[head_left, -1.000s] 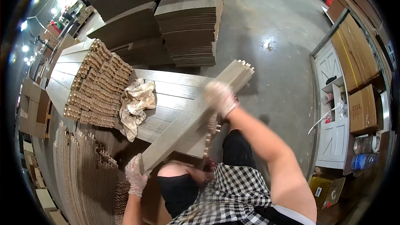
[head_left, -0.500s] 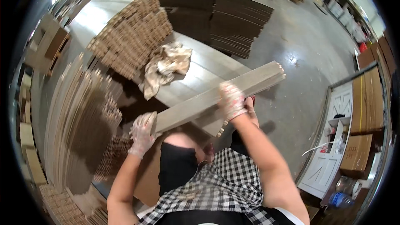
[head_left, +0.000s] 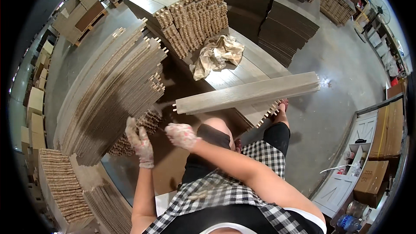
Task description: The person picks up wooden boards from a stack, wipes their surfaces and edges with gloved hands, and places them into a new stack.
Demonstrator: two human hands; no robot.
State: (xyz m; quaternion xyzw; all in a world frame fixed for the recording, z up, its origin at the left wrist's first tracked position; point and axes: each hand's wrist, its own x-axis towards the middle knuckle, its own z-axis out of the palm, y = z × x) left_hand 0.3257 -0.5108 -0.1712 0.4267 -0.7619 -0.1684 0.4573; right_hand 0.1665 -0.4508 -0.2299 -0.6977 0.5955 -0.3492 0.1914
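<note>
My left hand (head_left: 139, 144), in a white glove with red marks, is raised beside the upright row of grey boards (head_left: 108, 104). Its fingers are stretched and apart, holding nothing. To its right, my right hand (head_left: 181, 136) wears a similar glove; its fingers are bunched together and slightly blurred, and whatever they may hold is hidden. Beyond it, a few grey wooden boards (head_left: 247, 93) with dowels at their ends lie slantwise across a low stack of wide boards (head_left: 255, 112). Neither hand touches them. A crumpled cream sheet (head_left: 219, 56) rests on the low stack.
A tall stack of doweled boards (head_left: 195, 17) stands behind the sheet, with dark panel stacks (head_left: 288, 26) to its right. More doweled pieces (head_left: 65, 186) are piled at lower left. At right are a white cabinet (head_left: 333, 182), a cardboard box (head_left: 371, 182) and a bottle (head_left: 349, 223).
Both hands have let go of the grey boards, which now rest on the low stack. My right hand has swung left, close to my left hand. The view has shifted leftward.
</note>
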